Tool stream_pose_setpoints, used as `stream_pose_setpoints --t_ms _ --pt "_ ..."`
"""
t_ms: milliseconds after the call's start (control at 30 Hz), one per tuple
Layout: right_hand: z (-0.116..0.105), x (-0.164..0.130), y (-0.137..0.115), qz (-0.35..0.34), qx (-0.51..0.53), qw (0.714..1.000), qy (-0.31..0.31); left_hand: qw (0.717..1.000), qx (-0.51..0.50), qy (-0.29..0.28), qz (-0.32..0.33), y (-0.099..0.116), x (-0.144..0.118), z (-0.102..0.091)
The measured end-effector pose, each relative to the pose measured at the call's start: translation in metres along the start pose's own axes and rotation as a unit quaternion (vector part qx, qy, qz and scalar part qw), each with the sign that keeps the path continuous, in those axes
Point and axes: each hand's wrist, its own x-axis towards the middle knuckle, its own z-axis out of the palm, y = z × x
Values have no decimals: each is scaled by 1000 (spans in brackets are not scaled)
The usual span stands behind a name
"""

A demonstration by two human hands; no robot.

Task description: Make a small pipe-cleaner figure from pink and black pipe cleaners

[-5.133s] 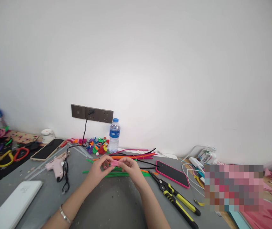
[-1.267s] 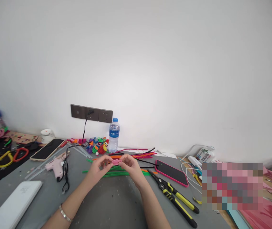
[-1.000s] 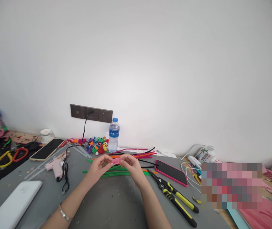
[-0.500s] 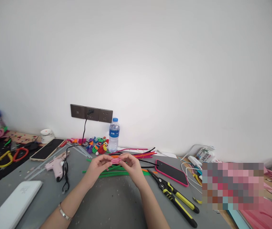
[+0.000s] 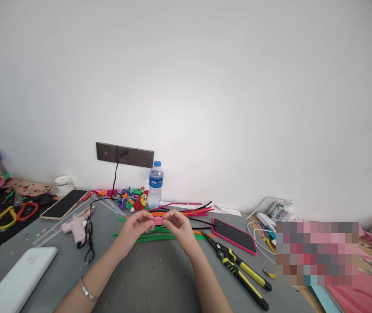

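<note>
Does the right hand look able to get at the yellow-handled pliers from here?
Probably yes: the pliers lie uncovered on the table just right of the right hand, though it and the left hand hold a pink piece.

Grey table [image 5: 159,278], pliers [image 5: 238,271], phone [image 5: 234,235]

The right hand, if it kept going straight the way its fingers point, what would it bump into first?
The right hand points left, toward the left hand. It already pinches the small pink piece between them, so the first thing met would probably be the left hand's fingertips, though depth is hard to judge.
</note>
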Motion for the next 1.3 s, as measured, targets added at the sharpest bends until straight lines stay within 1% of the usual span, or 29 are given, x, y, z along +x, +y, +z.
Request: stream_pose_setpoints --t_ms 167,333,467,633,867,1033,1133,1300 --pt "0 0 -1 -12 42 999 -4 1000 -18 14 -19 2 0 1" --pt "1 -1 -2 12 58 998 -8 998 -39 33 -41 1 1 1" --pt "1 -1 -1 21 63 998 -2 998 -36 38 -47 4 0 3" --pt "-1 -1 1 10 63 998 -13 998 -50 31 -24 8 -1 4" --pt "-1 -1 -1 16 73 997 -18 996 -79 4 -45 10 -2 3" --pt "-1 -1 0 36 85 996 1 997 -68 10 -41 9 -1 4" --pt "-1 -1 0 39 83 996 1 998 -60 15 -35 10 -2 4" --pt "-1 -1 3 57 82 995 11 996 -75 14 -40 11 -2 4"
